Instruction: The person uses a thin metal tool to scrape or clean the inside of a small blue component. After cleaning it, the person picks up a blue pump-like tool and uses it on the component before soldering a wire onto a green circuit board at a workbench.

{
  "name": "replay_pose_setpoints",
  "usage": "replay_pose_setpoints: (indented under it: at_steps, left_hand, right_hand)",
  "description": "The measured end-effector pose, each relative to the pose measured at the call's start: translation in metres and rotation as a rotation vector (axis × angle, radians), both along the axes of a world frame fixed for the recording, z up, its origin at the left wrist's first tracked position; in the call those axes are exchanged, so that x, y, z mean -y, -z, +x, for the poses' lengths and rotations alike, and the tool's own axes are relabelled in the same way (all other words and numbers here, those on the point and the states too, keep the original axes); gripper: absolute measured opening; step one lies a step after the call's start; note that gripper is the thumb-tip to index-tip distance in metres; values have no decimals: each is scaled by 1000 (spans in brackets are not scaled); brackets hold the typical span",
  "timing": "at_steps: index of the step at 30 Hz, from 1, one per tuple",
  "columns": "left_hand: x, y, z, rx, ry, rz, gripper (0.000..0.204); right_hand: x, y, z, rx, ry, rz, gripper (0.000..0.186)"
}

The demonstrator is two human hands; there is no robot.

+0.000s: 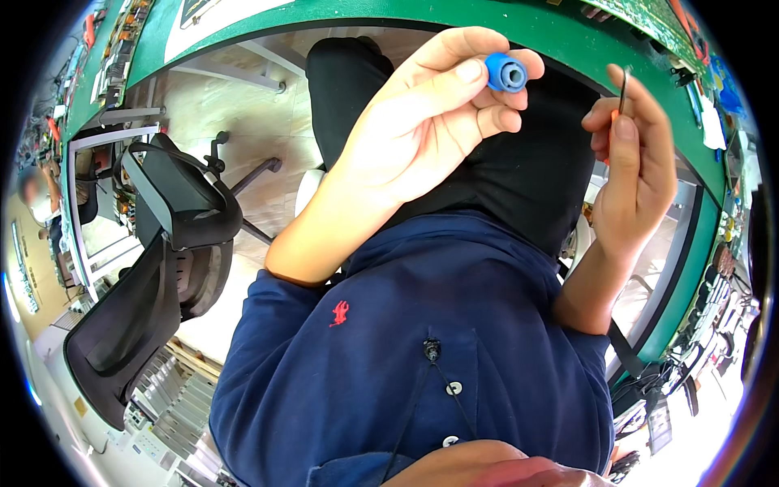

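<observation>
Between the thumb and fingers of my left hand (438, 105) is a small blue cylindrical part (505, 74), held up near the green bench edge. Its round end, with a grey ring and a hollow centre, faces to the right. My right hand (637, 162) is apart from it, further right, closed around a slim tool with an orange handle (614, 130). A thin dark metal end of that tool runs up along the index finger. The fingers hide most of the handle, so its exact kind cannot be made out.
A green-topped workbench (560, 40) curves across the far side and down the right, with circuit boards (641, 20) and tools on it. To the left stands a black office chair (174, 219). Another person (40, 195) is at the far left. My lap lies below my hands.
</observation>
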State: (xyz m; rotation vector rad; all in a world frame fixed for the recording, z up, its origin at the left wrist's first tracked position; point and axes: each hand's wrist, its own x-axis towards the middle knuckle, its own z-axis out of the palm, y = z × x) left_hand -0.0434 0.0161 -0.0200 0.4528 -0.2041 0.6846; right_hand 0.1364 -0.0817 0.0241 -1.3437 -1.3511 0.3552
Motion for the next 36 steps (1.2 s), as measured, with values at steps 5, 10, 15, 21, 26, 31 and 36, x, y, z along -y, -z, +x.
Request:
replay_pose_setpoints:
  at_steps: [5,10,15,21,26,31,36]
  left_hand:
    - [-2,-2,2,-73,-85,186,36]
    - [1,-4,0,-204,-197,326,34]
    - [2,-2,3,-221,-272,392,29]
    - [3,4,10,-236,-274,337,29]
    - [5,4,7,-285,-333,374,31]
    - [6,2,8,-348,-392,415,31]
    - [5,0,9,-353,-456,494,30]
  right_hand:
    - [1,3,7,-87,-13,138,13]
    - [4,-3,12,-205,-104,157,28]
    - [2,8,41,-382,-303,204,41]
    - [6,2,50,-223,-372,167,57]
    - [23,-11,23,-66,-236,51,58]
    - [21,-16,3,-82,-268,97,28]
    - [15,-18,10,71,-391,120,24]
